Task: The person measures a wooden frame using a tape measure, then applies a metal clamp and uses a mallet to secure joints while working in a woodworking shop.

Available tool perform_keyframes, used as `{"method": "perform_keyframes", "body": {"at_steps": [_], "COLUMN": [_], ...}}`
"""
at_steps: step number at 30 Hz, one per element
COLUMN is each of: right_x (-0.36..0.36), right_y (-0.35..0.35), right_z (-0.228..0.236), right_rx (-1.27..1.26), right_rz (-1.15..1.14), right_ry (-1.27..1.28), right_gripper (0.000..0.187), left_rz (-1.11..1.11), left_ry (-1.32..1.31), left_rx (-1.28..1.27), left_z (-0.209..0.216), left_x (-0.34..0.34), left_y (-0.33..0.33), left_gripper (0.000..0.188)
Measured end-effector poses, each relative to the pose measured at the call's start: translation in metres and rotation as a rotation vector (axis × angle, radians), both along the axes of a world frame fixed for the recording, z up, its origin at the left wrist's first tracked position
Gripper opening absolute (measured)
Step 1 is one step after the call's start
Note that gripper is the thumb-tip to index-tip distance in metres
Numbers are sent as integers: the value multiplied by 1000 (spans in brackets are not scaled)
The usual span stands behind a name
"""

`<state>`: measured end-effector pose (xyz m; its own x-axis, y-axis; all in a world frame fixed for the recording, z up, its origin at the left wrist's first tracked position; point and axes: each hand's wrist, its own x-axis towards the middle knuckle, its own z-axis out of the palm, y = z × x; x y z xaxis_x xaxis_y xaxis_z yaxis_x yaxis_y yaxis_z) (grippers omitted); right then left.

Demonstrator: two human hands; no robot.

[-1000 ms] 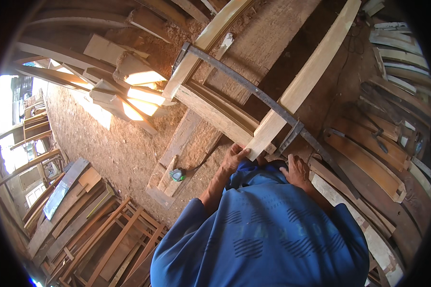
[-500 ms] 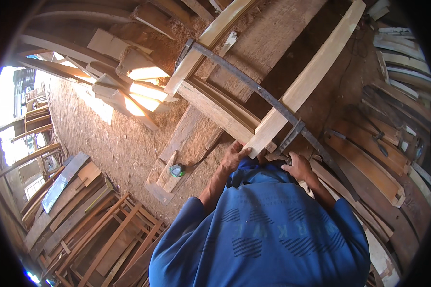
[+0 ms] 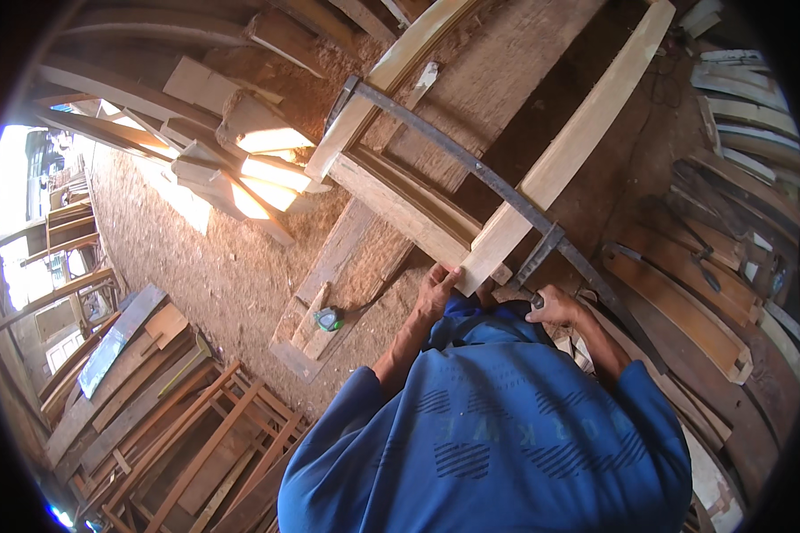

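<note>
A pale wooden frame [image 3: 409, 210] lies in front of me, its two long rails running away to the upper right. Across both rails spans a dark metal bar clamp [image 3: 471, 166]. Its near jaw [image 3: 540, 252] sits beside the near rail [image 3: 567, 164], close to a small wood block [image 3: 501, 273]. My left hand [image 3: 435, 290] is closed at the frame's near corner, thumb and fingers against the wood. My right hand [image 3: 557, 306] is closed around the clamp's handle [image 3: 537, 300], below the jaw. Part of the handle is hidden by the fingers.
A tape measure [image 3: 328, 319] rests on a board [image 3: 311, 333] left of the frame. Stacked planks [image 3: 142, 382] fill the lower left. On the right lie several boards [image 3: 684, 302] and curved pieces [image 3: 747, 111]. Sawdust covers the floor [image 3: 240, 266].
My right hand has turned slightly about the clamp handle, its fingers shifting. My left hand has moved a little at the corner. The frame and clamp stay nearly in place.
</note>
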<state>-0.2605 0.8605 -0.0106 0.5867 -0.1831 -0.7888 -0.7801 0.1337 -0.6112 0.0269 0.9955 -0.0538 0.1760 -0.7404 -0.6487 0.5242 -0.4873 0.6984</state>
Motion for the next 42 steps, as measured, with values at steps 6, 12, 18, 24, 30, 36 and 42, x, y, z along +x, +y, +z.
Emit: {"method": "perform_keyframes", "body": {"at_steps": [6,12,18,24,30,36,42], "right_x": [-5,17,22,0,-1,34,11], "right_y": [37,49,37,7,9,43,40], "right_z": [4,24,27,-2,3,56,27], "right_rx": [-716,-689,-665,-317,-288,-722,-655], "right_rz": [10,-26,47,66,-22,97,84], "right_ry": [16,263,225,86,2,324,294], "right_gripper": [61,35,27,40,48,35,24], "left_rz": [70,151,137,143,124,169,-17], "left_ry": [20,44,26,-1,-21,14,-154], "left_rx": [29,-21,-22,-48,-26,-46,47], "left_z": [-7,-3,-4,-15,-10,-14,5], "left_x": [-4,-8,-9,-12,-12,-9,-4], "left_y": [3,-1,1,2,-2,6,-8], "left_gripper": [17,20,24,22,21,21,22]}}
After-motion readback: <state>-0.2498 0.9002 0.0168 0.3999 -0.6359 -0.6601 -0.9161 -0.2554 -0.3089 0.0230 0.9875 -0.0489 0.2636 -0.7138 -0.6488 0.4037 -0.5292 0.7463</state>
